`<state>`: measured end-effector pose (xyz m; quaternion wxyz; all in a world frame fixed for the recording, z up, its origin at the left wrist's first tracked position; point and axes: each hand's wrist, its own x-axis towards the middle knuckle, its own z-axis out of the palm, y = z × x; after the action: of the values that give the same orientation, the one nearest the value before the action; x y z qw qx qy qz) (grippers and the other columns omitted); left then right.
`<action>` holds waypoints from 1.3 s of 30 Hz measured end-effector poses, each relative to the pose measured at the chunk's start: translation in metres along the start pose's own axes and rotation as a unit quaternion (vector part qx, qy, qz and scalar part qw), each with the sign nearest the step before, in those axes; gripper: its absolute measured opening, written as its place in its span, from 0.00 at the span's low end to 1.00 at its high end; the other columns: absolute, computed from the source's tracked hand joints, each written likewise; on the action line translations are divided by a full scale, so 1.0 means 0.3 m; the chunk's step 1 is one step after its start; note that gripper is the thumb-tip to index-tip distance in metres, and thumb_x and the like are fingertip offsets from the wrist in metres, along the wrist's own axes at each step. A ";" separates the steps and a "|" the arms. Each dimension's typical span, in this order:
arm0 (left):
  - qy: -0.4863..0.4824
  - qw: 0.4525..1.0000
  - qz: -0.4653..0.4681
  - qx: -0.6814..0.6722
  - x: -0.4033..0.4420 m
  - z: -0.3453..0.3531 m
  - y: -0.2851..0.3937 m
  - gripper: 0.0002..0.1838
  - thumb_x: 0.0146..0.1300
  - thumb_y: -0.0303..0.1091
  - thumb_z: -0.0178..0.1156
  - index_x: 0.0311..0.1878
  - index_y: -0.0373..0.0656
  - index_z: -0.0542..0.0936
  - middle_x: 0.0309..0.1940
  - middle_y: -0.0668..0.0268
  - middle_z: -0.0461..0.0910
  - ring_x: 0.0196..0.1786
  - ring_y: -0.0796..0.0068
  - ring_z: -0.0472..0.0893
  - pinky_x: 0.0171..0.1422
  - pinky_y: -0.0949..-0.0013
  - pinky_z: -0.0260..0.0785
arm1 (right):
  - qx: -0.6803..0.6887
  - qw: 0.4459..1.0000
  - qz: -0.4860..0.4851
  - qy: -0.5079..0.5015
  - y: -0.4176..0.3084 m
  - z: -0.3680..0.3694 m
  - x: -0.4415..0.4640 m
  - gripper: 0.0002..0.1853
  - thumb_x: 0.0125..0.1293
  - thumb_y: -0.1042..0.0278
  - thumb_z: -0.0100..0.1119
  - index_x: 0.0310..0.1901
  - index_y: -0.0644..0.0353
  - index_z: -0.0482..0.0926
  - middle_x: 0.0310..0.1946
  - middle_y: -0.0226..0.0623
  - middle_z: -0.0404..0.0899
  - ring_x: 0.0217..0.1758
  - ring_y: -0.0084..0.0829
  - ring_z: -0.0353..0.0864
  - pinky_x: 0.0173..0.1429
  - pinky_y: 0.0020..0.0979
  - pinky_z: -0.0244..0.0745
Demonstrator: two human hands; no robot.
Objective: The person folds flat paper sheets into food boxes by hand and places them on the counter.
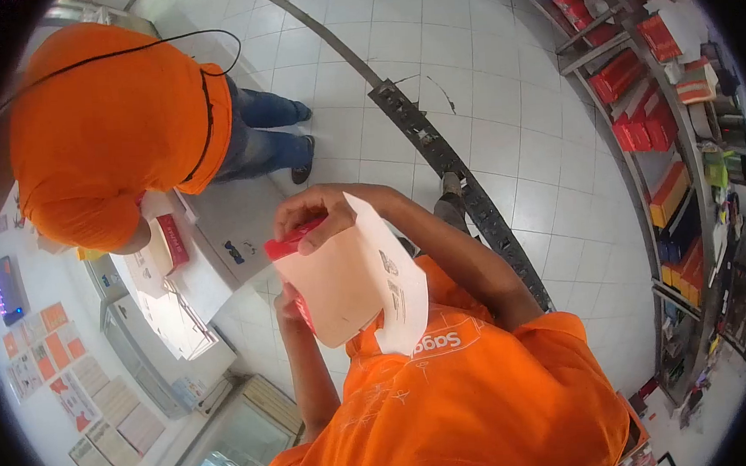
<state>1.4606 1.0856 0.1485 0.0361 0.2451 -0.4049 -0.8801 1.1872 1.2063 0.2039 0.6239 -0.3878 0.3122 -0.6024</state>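
Note:
A partly folded carton (333, 282) is held in front of my chest, its pale inside facing up and red showing at its left edges. A white flap with dark print stands along its right side. My right hand (317, 221) grips the red upper-left end, fingers bent over the edge. Lower down, my left hand (288, 303) holds the carton's left side, mostly hidden behind it.
At the left, a person in an orange shirt (119, 129) leans over a white counter (214, 281) bearing a red-sided box (171, 244) and white card. Shelves (633, 153) with red packages line the right. A dark metal strip (473, 188) crosses the tiled floor.

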 end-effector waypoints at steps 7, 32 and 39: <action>-0.034 0.999 -0.031 -0.028 -0.016 -0.009 -0.066 0.52 0.61 0.72 0.58 0.76 0.39 0.63 0.67 0.58 0.74 0.68 0.60 0.74 0.69 0.56 0.71 | 0.103 0.991 -0.016 -0.088 0.118 -0.053 -0.009 0.28 0.55 0.63 0.77 0.57 0.63 0.81 0.60 0.43 0.81 0.61 0.33 0.81 0.68 0.34 0.71; -0.145 0.949 -0.100 -0.261 -0.138 -0.357 -0.324 0.42 0.55 0.42 0.72 0.71 0.34 0.69 0.63 0.54 0.79 0.62 0.59 0.81 0.68 0.53 0.74 | 0.015 0.990 0.049 0.130 0.140 0.232 0.109 0.28 0.63 0.63 0.70 0.63 0.62 0.76 0.56 0.38 0.81 0.58 0.30 0.79 0.64 0.35 0.74; -0.219 0.940 -0.097 -0.243 -0.177 -0.474 -0.351 0.42 0.52 0.37 0.75 0.70 0.33 0.70 0.62 0.53 0.80 0.61 0.60 0.82 0.68 0.53 0.74 | 0.151 0.973 0.166 0.057 0.140 0.388 0.266 0.31 0.61 0.65 0.73 0.65 0.59 0.73 0.58 0.37 0.80 0.60 0.30 0.80 0.66 0.35 0.76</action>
<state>1.5870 1.0713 0.0145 -0.0805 0.0682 -0.1509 -0.9829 1.3147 1.1385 0.2327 0.7479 -0.1966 0.3129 -0.5515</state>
